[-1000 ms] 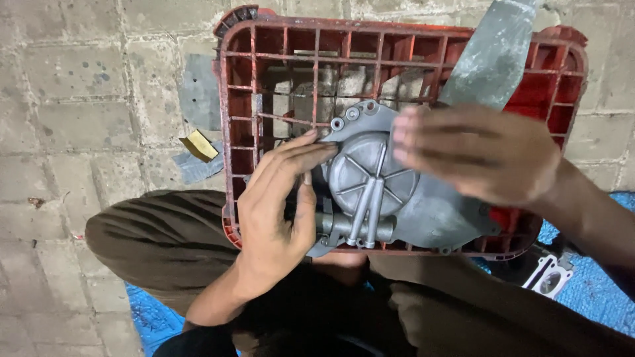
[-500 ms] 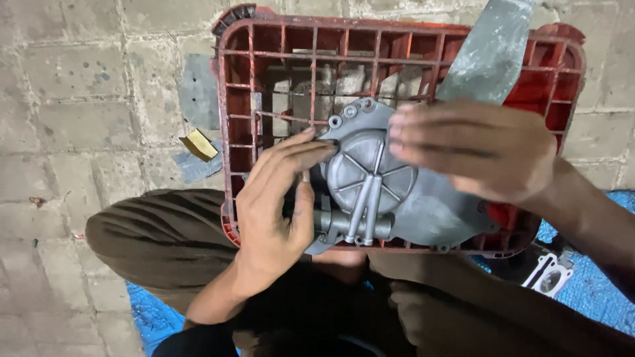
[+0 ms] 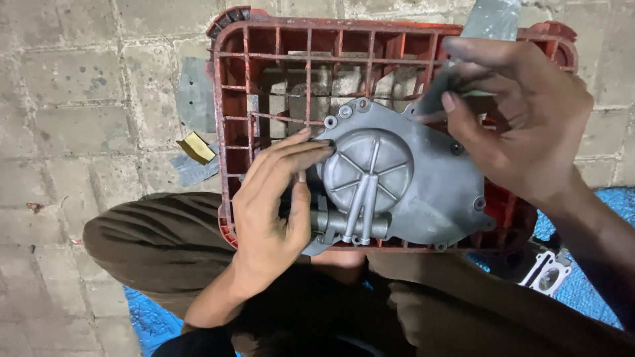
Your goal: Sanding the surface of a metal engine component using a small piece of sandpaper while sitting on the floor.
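A grey cast-metal engine cover (image 3: 403, 182) with a ribbed round boss lies on an upturned red plastic crate (image 3: 264, 39). My left hand (image 3: 274, 205) grips the cover's left edge, fingers flat toward the boss and thumb along the lower rim. At the cover's upper right, just above it, my right hand (image 3: 522, 125) pinches a grey sheet (image 3: 440, 92). The sheet runs up past the crate's far edge.
The crate stands on grey paving blocks. Left of it lie grey sheet scraps (image 3: 195, 99) and a small yellow piece (image 3: 197, 147). My brown-trousered knees (image 3: 152, 238) sit in front. A blue mat (image 3: 149, 317) and a pale metal gasket-like part (image 3: 546, 274) are at the bottom right.
My right hand has lifted off the cover and shifted up and right with the grey sheet, uncovering the cover's right side. My left hand stays put.
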